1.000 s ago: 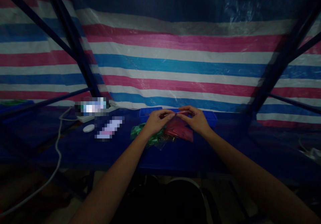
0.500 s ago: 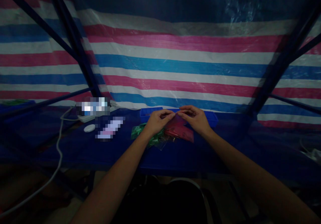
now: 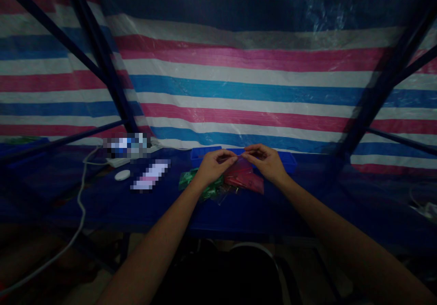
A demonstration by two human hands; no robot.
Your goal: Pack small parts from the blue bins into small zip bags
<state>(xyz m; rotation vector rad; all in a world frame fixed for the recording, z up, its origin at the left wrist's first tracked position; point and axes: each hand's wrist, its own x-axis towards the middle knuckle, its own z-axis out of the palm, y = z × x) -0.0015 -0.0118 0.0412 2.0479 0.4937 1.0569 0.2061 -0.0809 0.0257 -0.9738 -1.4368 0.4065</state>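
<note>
My left hand (image 3: 216, 163) and my right hand (image 3: 264, 160) face each other over the blue table, fingertips pinched close together. Between them they hold the top edge of a small red translucent plastic bag (image 3: 242, 165), dim and partly hidden by the fingers. More red plastic bags (image 3: 247, 182) lie just below my hands. Beside these, under my left wrist, is a loose pile of green plastic bags (image 3: 213, 191). Some clear plastic (image 3: 223, 196) with small bits I cannot make out sits between the two colours.
Blue plastic bins (image 3: 287, 160) stand behind my hands. On the left of the table (image 3: 153, 211) are a round white object (image 3: 122, 175), a blurred-out phone-like shape (image 3: 150, 175) and a power strip (image 3: 119, 160) with a white cable (image 3: 82, 205). Blue metal posts (image 3: 372, 100) frame the striped sheet behind.
My right fingertips have shifted slightly along the edge of the red bag, and less red shows above them. The left hand and the piles look nearly the same.
</note>
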